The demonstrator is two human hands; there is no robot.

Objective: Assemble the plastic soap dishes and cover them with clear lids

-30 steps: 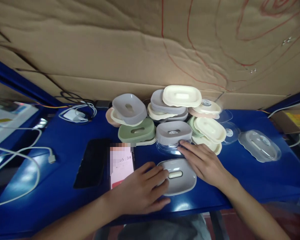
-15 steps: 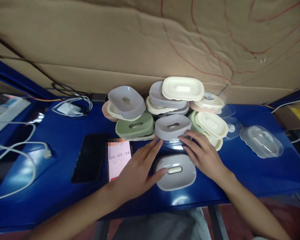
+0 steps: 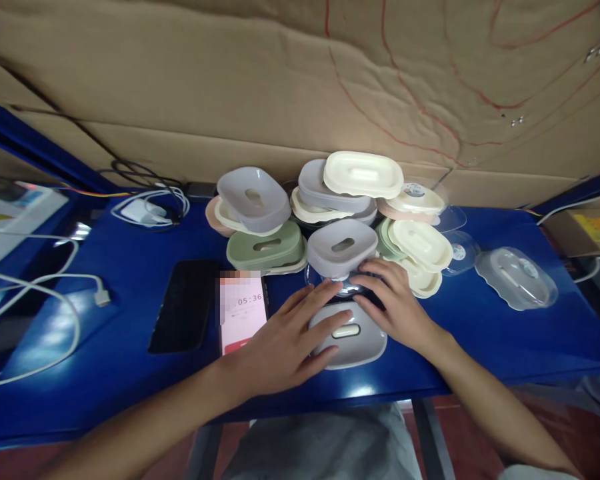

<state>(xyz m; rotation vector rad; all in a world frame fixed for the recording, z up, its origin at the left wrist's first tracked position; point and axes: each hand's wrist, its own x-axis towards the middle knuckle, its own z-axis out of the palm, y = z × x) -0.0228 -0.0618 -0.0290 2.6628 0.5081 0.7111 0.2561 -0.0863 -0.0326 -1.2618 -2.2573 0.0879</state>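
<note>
A grey oval plastic dish with a pale bar in its central slot lies at the table's front. Over its left side my left hand is spread, fingers apart, the fingertips near a clear plastic lid. My right hand is at the lid's right end, fingers apart and slightly bent; whether they touch it I cannot tell. Behind them, a grey slotted plastic box rests partly over the clear lid, which my fingers partly hide.
Stacked behind are a green slotted box, another grey box and cream lids. A clear cover lies to the right. At left are a dark phone, a lit phone and white cables.
My left hand has shifted right, its fingers now reaching further over the grey dish. My right hand has come slightly away from the grey box toward the clear lid. The view has moved a little.
</note>
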